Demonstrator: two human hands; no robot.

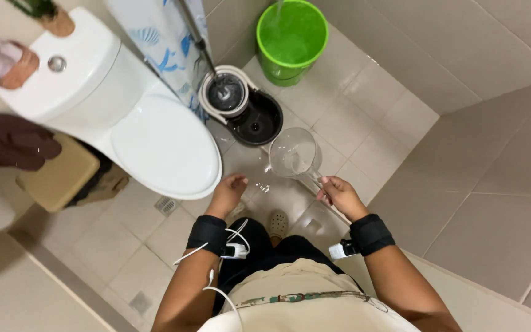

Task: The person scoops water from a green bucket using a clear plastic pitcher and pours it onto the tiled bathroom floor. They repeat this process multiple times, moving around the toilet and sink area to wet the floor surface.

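My right hand (339, 195) grips the handle of a clear plastic scoop (294, 154), held tilted above the tiled floor with water in it. My left hand (228, 190) hangs free beside it, fingers loosely apart, holding nothing, close to the front edge of the white toilet (155, 141). Both wrists wear black bands with small devices and white cables. Just beyond the scoop stands a black spin-mop bucket (256, 120) with a mop (222, 92) resting in its white basket.
A green bucket (291, 40) holding water stands in the far corner. A patterned shower curtain (161, 43) hangs behind the toilet. A beige stool (62, 175) sits at left. A floor drain (166, 205) lies near the toilet base. Tiled walls close in at right.
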